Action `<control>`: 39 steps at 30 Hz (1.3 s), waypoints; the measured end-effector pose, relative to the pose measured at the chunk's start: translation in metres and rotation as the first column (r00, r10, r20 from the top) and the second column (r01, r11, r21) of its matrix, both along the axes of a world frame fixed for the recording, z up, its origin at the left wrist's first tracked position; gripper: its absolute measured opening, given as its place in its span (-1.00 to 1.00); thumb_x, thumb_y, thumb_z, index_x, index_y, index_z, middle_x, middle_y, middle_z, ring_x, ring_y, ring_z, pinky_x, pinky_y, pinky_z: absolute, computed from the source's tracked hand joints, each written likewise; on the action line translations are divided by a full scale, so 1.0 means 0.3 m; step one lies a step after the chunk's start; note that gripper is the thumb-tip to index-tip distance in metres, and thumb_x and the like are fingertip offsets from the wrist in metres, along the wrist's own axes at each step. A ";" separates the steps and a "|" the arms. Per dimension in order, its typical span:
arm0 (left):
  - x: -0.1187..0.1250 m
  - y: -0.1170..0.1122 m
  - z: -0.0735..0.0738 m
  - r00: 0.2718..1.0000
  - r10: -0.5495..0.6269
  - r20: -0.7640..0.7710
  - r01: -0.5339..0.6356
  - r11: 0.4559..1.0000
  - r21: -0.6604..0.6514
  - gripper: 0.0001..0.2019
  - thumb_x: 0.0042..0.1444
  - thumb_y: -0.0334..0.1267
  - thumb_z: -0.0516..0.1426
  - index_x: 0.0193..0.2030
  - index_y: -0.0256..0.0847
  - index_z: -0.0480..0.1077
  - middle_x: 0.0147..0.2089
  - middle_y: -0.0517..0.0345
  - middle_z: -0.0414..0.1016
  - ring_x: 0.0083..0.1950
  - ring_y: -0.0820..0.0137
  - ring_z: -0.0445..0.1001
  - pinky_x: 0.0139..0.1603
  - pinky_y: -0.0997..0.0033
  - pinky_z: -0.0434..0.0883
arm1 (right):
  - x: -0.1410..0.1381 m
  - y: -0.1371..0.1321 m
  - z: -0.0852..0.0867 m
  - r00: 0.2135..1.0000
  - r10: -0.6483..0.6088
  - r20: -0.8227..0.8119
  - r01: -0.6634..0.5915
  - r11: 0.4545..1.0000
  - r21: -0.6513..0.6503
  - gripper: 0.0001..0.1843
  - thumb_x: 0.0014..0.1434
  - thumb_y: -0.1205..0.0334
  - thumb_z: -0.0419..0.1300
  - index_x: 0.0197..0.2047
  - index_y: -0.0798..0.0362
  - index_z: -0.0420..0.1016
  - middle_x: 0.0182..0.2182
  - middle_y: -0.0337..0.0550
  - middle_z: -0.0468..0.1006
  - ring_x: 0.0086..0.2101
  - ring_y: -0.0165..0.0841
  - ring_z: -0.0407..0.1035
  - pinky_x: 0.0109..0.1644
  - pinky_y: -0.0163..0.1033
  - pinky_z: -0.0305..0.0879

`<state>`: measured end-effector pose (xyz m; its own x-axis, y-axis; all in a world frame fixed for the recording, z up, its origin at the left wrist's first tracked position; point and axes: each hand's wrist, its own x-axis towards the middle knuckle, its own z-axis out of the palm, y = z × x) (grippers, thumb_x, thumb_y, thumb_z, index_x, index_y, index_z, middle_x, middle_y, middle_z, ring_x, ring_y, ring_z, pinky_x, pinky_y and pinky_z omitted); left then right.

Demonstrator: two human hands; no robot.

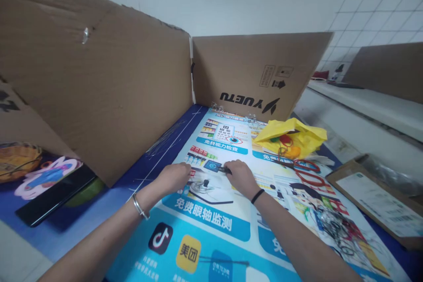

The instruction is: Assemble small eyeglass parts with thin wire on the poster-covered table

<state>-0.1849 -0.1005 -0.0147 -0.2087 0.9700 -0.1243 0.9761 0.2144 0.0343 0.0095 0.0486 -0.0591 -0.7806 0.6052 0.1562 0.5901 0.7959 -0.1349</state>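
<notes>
Our left hand (174,177) and our right hand (242,177) face each other low over the middle of a printed sheet (211,235), with a narrow gap between them. The right fingers are clamped on a small dark tool (225,170), which lies in that gap and points toward the left hand. Our left fingers curl away from us, and we cannot tell whether they are closed on anything.

On our left, the sheet's edge runs beside a strip of blue-covered bench (124,194), where thin wires (165,139) lie along the foot of the tall left cardboard panel (132,70). That panel bounds sideways room for the left arm; the back cardboard panel (238,70) stands across the far end, well beyond our fingers. Between our forearms and toward us, the sheet lies flat and gives us the most room, with only thin dark rods (226,260) across it.

The right side is tighter. A yellow bag (310,137), its mouth holding red and orange bits, sits ahead of the right hand and to its right, with red-handled scissors (307,166) just beside it. Nearer us, a tangle of wire (333,222) lies right of the right forearm, and a cardboard box (373,200) stands at the sheet's right edge.
</notes>
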 end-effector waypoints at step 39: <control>0.191 0.254 0.026 0.926 -0.275 0.258 0.133 0.878 0.460 -0.75 0.19 -0.35 -0.11 -0.21 -0.23 0.38 -0.22 0.01 0.47 -0.18 0.29 0.44 -0.24 0.38 0.30 | 0.005 -0.015 0.058 0.662 -0.424 -0.619 -0.337 0.570 -0.750 -0.70 -0.06 0.00 0.21 -0.49 0.10 0.37 -0.65 -0.32 0.27 -0.57 -0.48 0.13 -0.46 -0.33 0.06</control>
